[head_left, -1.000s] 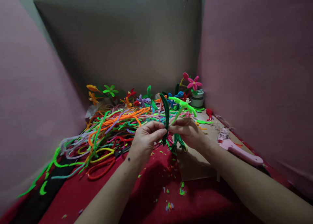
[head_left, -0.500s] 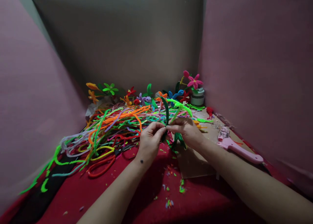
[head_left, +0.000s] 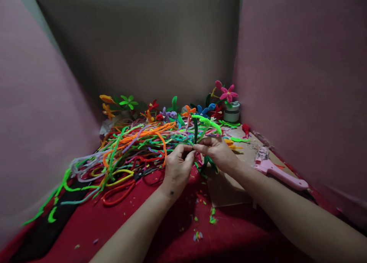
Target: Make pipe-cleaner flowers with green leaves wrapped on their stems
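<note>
My left hand (head_left: pixel 178 167) and my right hand (head_left: pixel 217 153) meet above the red cloth, thumbs and fingertips pinched together. Between them a dark green pipe cleaner (head_left: pixel 195 130) stands up in a slight curve, its lower end hidden by the fingers. Just above my right hand is a bright green pipe-cleaner flower (head_left: pixel 208 121), its stem running down behind the fingers of that hand. Below the right hand, dark green pipe-cleaner pieces (head_left: pixel 208 164) hang or lie near the cardboard; which of the two I cannot tell.
A tangled heap of coloured pipe cleaners (head_left: pixel 143 138) spreads left and behind. Scissors (head_left: pixel 122 194) with red and yellow handles lie at its front. Right sit a cardboard sheet (head_left: pixel 228 196) and a pink glue gun (head_left: pixel 282 175). Finished flowers and a white jar (head_left: pixel 231 113) line the back wall.
Both hands stay pinched together. My left fingers have bent and the wrist has turned a little. The bright green flower has shifted slightly left, now touching or overlapping the dark green pipe cleaner's top.
</note>
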Action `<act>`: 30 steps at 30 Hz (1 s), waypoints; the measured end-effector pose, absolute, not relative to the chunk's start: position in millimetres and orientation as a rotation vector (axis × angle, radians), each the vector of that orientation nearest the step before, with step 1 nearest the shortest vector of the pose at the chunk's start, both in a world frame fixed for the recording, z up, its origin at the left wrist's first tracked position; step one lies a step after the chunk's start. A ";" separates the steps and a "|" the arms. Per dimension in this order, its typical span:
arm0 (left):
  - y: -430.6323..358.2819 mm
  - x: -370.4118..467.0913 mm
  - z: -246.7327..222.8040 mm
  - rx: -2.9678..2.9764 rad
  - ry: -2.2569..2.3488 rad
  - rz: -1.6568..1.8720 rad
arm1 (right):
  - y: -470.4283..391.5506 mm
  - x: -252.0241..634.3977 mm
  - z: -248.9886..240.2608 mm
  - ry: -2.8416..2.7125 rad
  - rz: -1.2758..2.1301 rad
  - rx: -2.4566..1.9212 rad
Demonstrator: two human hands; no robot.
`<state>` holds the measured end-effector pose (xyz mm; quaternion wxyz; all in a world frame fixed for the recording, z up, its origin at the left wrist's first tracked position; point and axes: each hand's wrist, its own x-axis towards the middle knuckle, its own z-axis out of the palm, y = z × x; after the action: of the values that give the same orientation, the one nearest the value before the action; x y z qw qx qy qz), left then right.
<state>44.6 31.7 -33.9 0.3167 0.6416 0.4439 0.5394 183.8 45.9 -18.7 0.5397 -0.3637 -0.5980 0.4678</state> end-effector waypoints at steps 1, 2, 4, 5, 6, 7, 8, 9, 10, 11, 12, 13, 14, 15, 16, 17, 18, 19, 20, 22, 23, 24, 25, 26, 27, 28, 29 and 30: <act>32.3 44.7 -34.6 1.659 1.167 1.417 | 46.0 184.0 -18.4 -1.414 1.123 -0.849; 32.5 45.2 -35.0 1.635 1.166 1.419 | 45.9 184.3 -18.1 -1.403 1.130 -0.837; 32.2 46.6 -34.7 1.600 1.146 1.428 | 44.9 184.3 -16.9 -1.392 1.124 -0.815; 31.6 47.6 -34.0 1.584 1.126 1.432 | 43.9 184.1 -16.0 -1.398 1.109 -0.813; 30.9 48.7 -32.8 1.560 1.102 1.435 | 42.6 183.9 -14.8 -1.411 1.089 -0.816; 30.0 49.8 -31.2 1.528 1.076 1.434 | 41.2 183.5 -13.6 -1.427 1.070 -0.817; 29.0 51.0 -29.1 1.487 1.050 1.432 | 39.8 183.2 -12.5 -1.439 1.056 -0.813; 27.9 52.2 -26.6 1.442 1.027 1.428 | 38.7 182.9 -11.6 -1.450 1.052 -0.805; 26.8 53.3 -23.9 1.396 1.006 1.421 | 37.9 182.7 -11.1 -1.461 1.051 -0.798; 25.8 54.3 -21.2 1.354 0.988 1.413 | 37.4 182.5 -11.2 -1.472 1.049 -0.793; 24.9 55.1 -18.7 1.321 0.972 1.404 | 37.2 182.5 -11.7 -1.483 1.046 -0.792; 24.2 55.6 -16.6 1.299 0.960 1.397 | 37.3 182.5 -12.6 -1.494 1.040 -0.796; 23.9 56.0 -15.1 1.282 0.952 1.390 | 37.6 182.5 -13.7 -1.502 1.033 -0.799; 23.8 56.2 -14.2 1.265 0.947 1.381 | 37.9 182.6 -14.9 -1.507 1.028 -0.797; 24.1 56.1 -14.0 1.247 0.941 1.376 | 38.2 182.6 -16.0 -1.509 1.023 -0.794; 24.7 55.9 -14.5 1.226 0.935 1.372 | 38.4 182.6 -16.9 -1.513 1.014 -0.792; 25.5 55.6 -15.4 1.205 0.926 1.365 | 38.4 182.5 -17.5 -1.520 0.995 -0.797; 26.4 55.2 -16.5 1.182 0.916 1.361 | 38.4 182.4 -17.7 -1.534 0.960 -0.809; 27.2 54.8 -17.7 1.162 0.906 1.358 | 38.2 182.3 -17.8 -1.551 0.910 -0.825; 28.4 54.2 -19.7 1.134 0.898 1.352 | 38.0 182.0 -17.8 -1.583 0.808 -0.860; 28.7 54.1 -20.2 1.124 0.899 1.348 | 38.0 181.9 -18.0 -1.591 0.778 -0.866; 28.7 54.2 -20.4 1.119 0.902 1.345 | 38.2 181.8 -18.2 -1.595 0.766 -0.869; 28.4 54.5 -20.4 1.119 0.908 1.340 | 38.5 181.8 -18.7 -1.595 0.765 -0.872; 28.1 55.0 -20.2 1.125 0.919 1.334 | 38.9 181.8 -19.3 -1.593 0.768 -0.878; 27.7 55.5 -20.0 1.138 0.938 1.330 | 39.3 182.0 -19.9 -1.593 0.763 -0.886; 27.4 56.1 -20.0 1.159 0.966 1.328 | 39.6 182.3 -20.5 -1.599 0.747 -0.895; 27.2 56.5 -20.2 1.188 0.999 1.331 | 40.0 182.6 -21.1 -1.612 0.722 -0.909; 27.1 56.7 -20.8 1.230 1.034 1.335 | 40.3 182.9 -21.6 -1.627 0.693 -0.922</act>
<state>56.7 27.1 -20.8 0.5024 0.5089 0.4279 0.5528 182.9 40.3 -21.6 0.5426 -0.3882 -0.6853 0.2919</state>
